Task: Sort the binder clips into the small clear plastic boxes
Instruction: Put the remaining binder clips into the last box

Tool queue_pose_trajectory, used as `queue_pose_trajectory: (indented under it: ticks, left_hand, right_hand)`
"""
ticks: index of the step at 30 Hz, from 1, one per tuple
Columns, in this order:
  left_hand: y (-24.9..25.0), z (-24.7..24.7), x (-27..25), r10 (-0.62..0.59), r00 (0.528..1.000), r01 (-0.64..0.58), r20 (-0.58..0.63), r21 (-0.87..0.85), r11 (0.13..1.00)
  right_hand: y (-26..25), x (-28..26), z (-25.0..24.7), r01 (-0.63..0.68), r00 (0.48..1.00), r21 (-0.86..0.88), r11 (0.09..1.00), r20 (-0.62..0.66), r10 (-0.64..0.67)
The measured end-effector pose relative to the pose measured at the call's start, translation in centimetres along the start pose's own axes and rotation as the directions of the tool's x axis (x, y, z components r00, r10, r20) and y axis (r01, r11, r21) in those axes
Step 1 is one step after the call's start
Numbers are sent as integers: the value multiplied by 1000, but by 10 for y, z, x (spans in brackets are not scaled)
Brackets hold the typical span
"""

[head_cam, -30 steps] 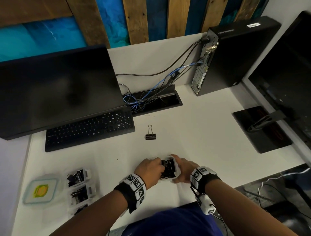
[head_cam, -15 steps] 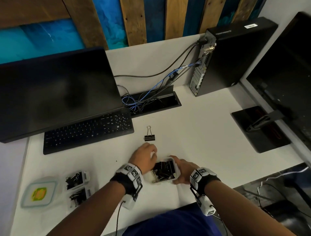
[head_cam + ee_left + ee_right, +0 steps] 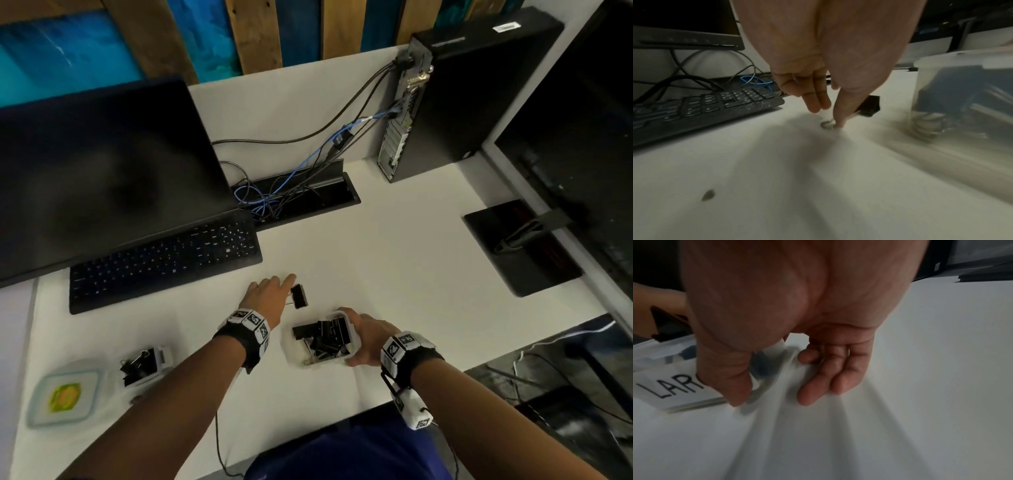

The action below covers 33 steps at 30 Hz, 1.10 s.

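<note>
Since a second ago, the left hand (image 3: 269, 294) has left the box and reached forward to the lone binder clip (image 3: 299, 296), which now lies nearer the box. On the white desk (image 3: 394, 260), the right hand (image 3: 364, 337) holds the clear plastic box (image 3: 320, 339) labelled "LAR…", full of black clips, thumb and fingers curled round its end. Left fingers hang nearly straight; one fingertip (image 3: 838, 123) presses the clip's wire handle to the desk.

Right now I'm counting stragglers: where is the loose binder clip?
In the head view, the loose binder clip lies on the desk at the left hand, between keyboard and clip-filled box.
</note>
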<state>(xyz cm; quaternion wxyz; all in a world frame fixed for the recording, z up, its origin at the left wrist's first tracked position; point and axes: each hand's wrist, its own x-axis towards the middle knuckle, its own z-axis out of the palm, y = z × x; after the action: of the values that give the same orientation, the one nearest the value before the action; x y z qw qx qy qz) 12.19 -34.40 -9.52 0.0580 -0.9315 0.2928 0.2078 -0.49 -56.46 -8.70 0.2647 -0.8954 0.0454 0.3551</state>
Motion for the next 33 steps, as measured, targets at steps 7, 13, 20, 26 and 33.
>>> queue_pose_trajectory:
  ticks: [7, 13, 20, 26, 33]
  left_hand:
    - [-1, 12, -11, 10, 998, -21, -62, -181, 983]
    - [6, 11, -7, 68, 997, -69, -21, -40, 997]
    - [-7, 19, -24, -105, 987, 128, 119, -209, 969]
    - [-23, 35, -50, -21, 998, 28, 51, -130, 991]
    - [-21, 18, -64, -148, 988, 121, -52, -352, 928]
  right_hand:
    - [0, 3, 3, -10, 1000, 5, 1000, -7, 10]
    - [-2, 0, 2, -9, 1000, -6, 1000, -9, 9]
    - [-2, -1, 2, -5, 1000, -8, 1000, -21, 5]
    - [-3, -3, 0, -3, 1000, -21, 1000, -13, 3]
    - [-4, -2, 1, -9, 1000, -27, 1000, -18, 8]
